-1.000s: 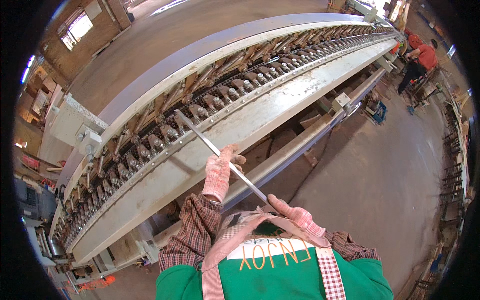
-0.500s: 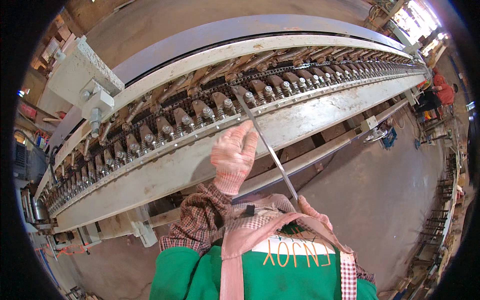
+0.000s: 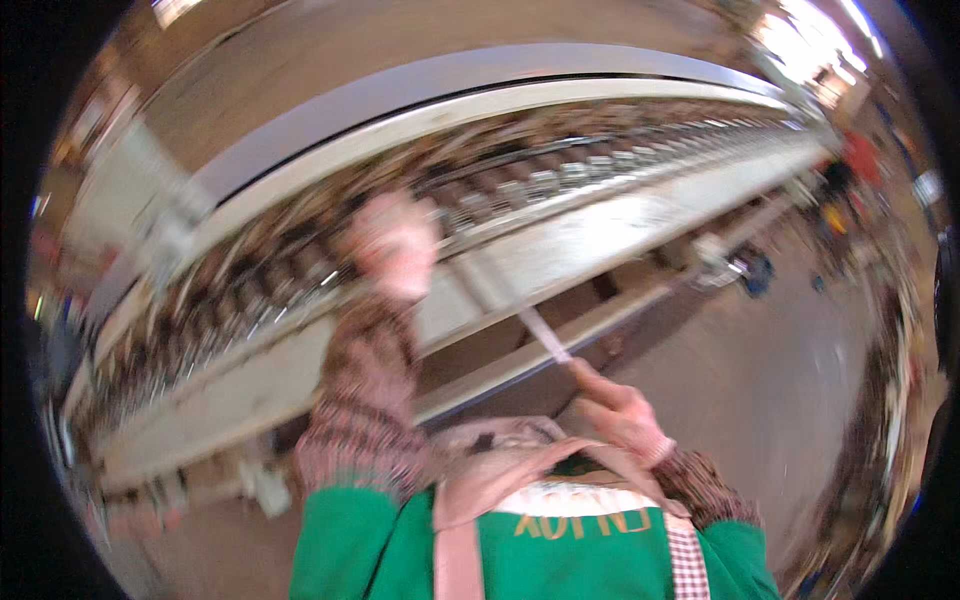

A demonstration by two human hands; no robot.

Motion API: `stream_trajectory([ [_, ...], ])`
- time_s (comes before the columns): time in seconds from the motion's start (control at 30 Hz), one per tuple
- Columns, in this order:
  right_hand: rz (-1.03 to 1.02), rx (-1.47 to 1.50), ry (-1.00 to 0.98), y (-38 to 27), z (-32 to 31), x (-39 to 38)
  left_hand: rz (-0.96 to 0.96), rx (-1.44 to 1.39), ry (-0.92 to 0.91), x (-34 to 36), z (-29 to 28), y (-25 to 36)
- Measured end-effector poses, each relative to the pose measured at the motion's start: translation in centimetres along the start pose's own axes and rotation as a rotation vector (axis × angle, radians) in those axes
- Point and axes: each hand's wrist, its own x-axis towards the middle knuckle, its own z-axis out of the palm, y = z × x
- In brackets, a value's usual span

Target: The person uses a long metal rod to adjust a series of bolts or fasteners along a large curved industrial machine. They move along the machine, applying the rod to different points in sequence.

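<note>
My right hand (image 3: pixel 622 420), in a pale pink glove, is closed around the near end of a long flat metal bar (image 3: pixel 545 335). The bar slants up and left over the white beam (image 3: pixel 640 215), and its far end is lost in blur. My left hand (image 3: pixel 395 245), also gloved, is over the row of spring-loaded bolts (image 3: pixel 540 185) along the machine. Motion smears its fingers, so whether they grip anything does not show.
The long machine crosses the view, with a bluish panel (image 3: pixel 480 62) along its far side and a white block (image 3: pixel 135 200) at its left end. A lower rail (image 3: pixel 640 310) runs below the beam. A person in red (image 3: pixel 860 160) is at the far right.
My left hand has moved left and up, from beside the bar to over the bolts. My right hand has come further into view, and the bar has shifted toward me. The view has blurred.
</note>
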Motion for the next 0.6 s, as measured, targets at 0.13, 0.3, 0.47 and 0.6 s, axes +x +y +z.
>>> stream_trajectory([
  [0.13,-0.079,0.137,-0.087,0.7,-2.3,0.8,-0.091,-0.827,0.267,-2.6,-4.5,0.8],
  [0.3,0.008,0.275,-0.156,-1.3,-1.7,1.0,-0.05,-1.084,0.121,-12.3,-6.0,1.1],
  [0.47,-0.029,0.65,-0.026,1.6,4.0,0.6,-0.206,-1.516,-0.14,-14.3,-8.3,6.6],
  [0.6,-0.041,0.444,-0.053,1.2,2.6,0.7,-0.235,-1.515,-0.43,-14.2,-9.9,5.6],
])
